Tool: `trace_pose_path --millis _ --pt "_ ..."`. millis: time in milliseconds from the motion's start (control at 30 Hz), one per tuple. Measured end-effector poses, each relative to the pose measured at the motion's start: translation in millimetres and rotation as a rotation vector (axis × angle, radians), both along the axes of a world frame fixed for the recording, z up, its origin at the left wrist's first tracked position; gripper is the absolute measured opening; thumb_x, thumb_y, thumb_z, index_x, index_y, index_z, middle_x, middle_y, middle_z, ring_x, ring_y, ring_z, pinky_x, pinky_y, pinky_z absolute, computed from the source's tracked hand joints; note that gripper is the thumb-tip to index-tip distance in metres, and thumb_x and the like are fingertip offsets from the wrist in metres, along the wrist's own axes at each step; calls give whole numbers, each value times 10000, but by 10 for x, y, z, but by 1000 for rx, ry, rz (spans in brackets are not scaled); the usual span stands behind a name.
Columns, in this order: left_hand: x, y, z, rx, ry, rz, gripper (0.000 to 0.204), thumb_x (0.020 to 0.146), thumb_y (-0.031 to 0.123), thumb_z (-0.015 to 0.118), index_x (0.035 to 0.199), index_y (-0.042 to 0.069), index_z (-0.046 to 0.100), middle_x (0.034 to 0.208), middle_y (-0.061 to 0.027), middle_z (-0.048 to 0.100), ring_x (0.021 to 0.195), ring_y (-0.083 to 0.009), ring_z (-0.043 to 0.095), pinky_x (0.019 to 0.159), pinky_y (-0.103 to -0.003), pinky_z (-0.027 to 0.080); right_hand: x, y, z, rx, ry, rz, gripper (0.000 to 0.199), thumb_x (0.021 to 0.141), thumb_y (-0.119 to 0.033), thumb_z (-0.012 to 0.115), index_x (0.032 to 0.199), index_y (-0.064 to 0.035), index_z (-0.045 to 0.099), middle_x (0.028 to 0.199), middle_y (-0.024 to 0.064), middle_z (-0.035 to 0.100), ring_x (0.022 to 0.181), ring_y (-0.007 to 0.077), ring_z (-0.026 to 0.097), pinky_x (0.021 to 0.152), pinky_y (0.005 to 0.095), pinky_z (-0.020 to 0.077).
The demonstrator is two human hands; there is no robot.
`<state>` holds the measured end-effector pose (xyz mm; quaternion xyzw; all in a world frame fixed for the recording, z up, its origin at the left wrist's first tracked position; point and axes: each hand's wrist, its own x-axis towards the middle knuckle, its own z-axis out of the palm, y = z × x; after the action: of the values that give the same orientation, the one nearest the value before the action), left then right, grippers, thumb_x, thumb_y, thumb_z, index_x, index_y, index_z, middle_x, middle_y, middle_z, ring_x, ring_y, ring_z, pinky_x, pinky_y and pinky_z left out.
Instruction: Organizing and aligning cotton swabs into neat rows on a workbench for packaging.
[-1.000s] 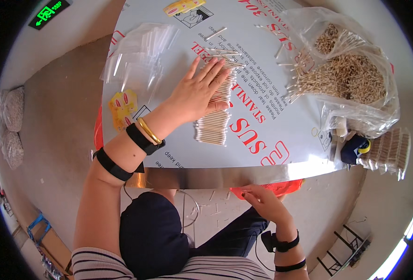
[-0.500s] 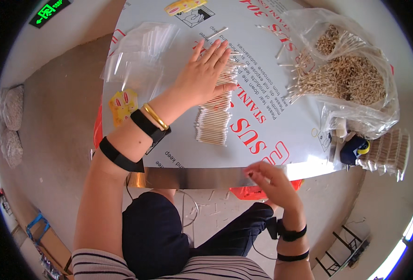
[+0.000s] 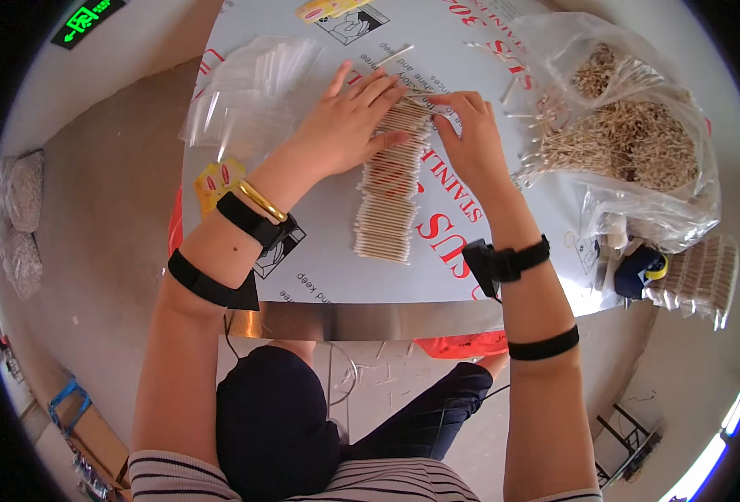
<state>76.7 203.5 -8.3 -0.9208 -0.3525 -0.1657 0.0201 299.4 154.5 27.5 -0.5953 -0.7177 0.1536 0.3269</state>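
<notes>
A long row of cotton swabs (image 3: 387, 201) lies side by side on the sheet-covered table. My left hand (image 3: 345, 125) rests along the row's far left side, fingers spread and thumb across the sticks. At the row's far right end, my right hand (image 3: 474, 142) has thumb and index finger bent together around a cotton swab (image 3: 423, 99), partly hidden by the fingers. One loose swab (image 3: 395, 56) lies just beyond my left fingertips.
A clear plastic bag (image 3: 696, 197) spills many swabs at the right. Clear empty sleeves (image 3: 253, 92) and yellow cards (image 3: 218, 184) lie at the left. A dark blue tape dispenser (image 3: 633, 269) sits beside packed swabs (image 3: 694, 274) near the right edge.
My right hand has risen from below the table's front edge to the row's far end. My left hand has shifted slightly left, its thumb still over the swabs.
</notes>
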Motion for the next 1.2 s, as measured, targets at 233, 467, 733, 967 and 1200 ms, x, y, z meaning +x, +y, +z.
trace_pose_path --millis 233,467,733,967,1200 --pt "-13 -23 21 -10 4 -3 740 1010 631 461 1485 64 489 1491 -91 526 1423 -246 476 1266 -550 160 -92 409 -221 21 -279 -108 134 852 -183 756 961 -105 752 1019 136 647 998 366 585 888 458 503" --pt "-38 36 29 -24 -28 74 762 1014 627 468 1499 40 458 1494 -109 515 1419 -255 475 1255 -557 181 35 643 -131 101 -309 -33 91 854 -167 753 913 -98 739 972 133 654 967 359 598 867 464 512" --pt "42 138 -37 81 -76 60 758 1015 627 471 1507 51 445 1527 -126 474 1476 -256 394 1240 -587 195 254 797 -92 -4 -294 40 98 905 -103 697 996 -101 731 986 108 652 976 317 624 886 427 510" --pt "219 740 104 -303 -112 126 505 1012 246 482 1503 130 460 1506 -117 528 1456 -264 437 1237 -591 215 432 550 -106 -103 -170 -84 177 949 -82 602 1012 -114 764 1013 144 666 1009 355 618 892 456 516" --pt "125 651 43 -418 -209 -94 454 952 9 420 1356 173 548 1344 -66 642 1324 -254 553 1259 -585 145 358 56 -109 -97 -101 -32 250 980 -21 544 1138 -62 732 1071 136 641 994 285 651 885 370 515"
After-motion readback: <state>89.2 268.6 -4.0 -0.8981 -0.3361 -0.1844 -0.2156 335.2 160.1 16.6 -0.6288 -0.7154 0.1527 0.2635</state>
